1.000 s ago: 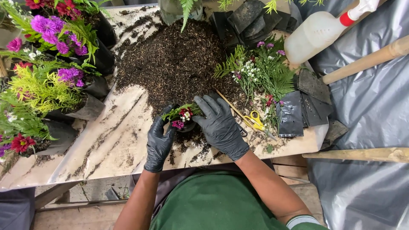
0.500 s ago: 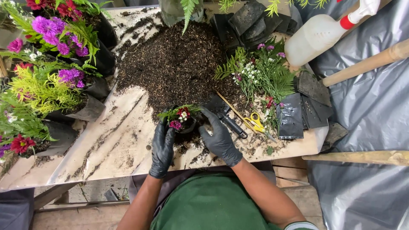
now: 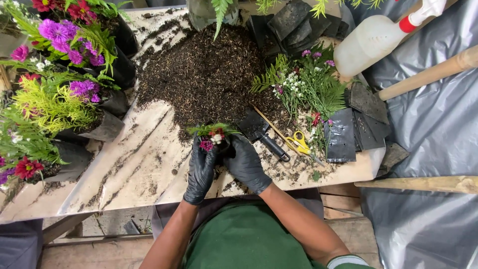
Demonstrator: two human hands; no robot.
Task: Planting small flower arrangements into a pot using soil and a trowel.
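Both of my hands wear black gloves and clasp a small black bag of soil holding a little plant point(image 3: 211, 135) with green leaves and red, pink and white flowers. My left hand point(image 3: 200, 169) grips its left side. On the right side my right hand point(image 3: 246, 163) wraps around it. The bag stands on the table point(image 3: 139, 169) just in front of a big heap of dark soil point(image 3: 204, 74). A black hand trowel point(image 3: 261, 132) lies right beside my right hand, and yellow-handled scissors point(image 3: 298, 143) lie past it.
Potted flowers in black bags point(image 3: 55, 74) crowd the table's left side. Cut ferns and small flowers point(image 3: 306, 84) lie at the right, with empty black bags point(image 3: 356, 127) beside them. A white spray bottle point(image 3: 378, 35) and wooden poles point(image 3: 428, 74) sit at the right over grey sheeting.
My right hand slid off the top of the plant and down to the bag's right side. The trowel it covered now shows. My left hand stayed on the bag.
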